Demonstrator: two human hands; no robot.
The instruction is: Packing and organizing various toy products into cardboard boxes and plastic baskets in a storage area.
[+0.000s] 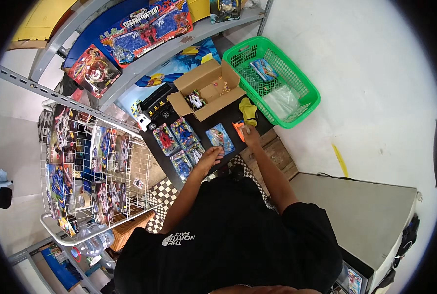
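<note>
My left hand [210,158] has its fingertips at the lower edge of a blue printed card pack [219,138], which lies on the black table [237,110]. Whether the fingers pinch the pack or only touch it is hard to tell. My right hand [251,135] is closed around a small orange object [238,128], partly hidden by the fingers. Just beyond it lies a crumpled yellow-green and black cloth item [248,111]. Left of the card pack, several blister-packed toys sit together, among them a red one [166,139] and a blue one [185,132].
An opened cardboard box [218,104] holds a white toy. Behind the blister packs stands a black toy truck [156,106]. A green plastic basket [295,123] adjoins the wall. At left is a white wire rack [139,161] with boxed toys; a metal shelf [189,38] overhangs the table's back.
</note>
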